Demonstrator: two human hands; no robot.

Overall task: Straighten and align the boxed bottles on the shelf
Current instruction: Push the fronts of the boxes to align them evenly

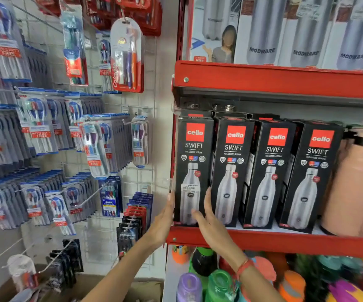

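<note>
Left hand: open, fingers straight, flat against the left side of the leftmost tall black "cello SWIFT" bottle carton. Right hand: open, palm and fingers on the same carton's lower front face, beside the second carton; red thread at the wrist. Neither hand closes around it. Four such cartons stand upright, long axis vertical, printed fronts facing out, on the red metal shelf at centre right. Further cartons behind are mostly hidden. A peach flask is cut off at right.

a shop: red shelf of boxed bottles, pegged toothbrush packs.
</note>
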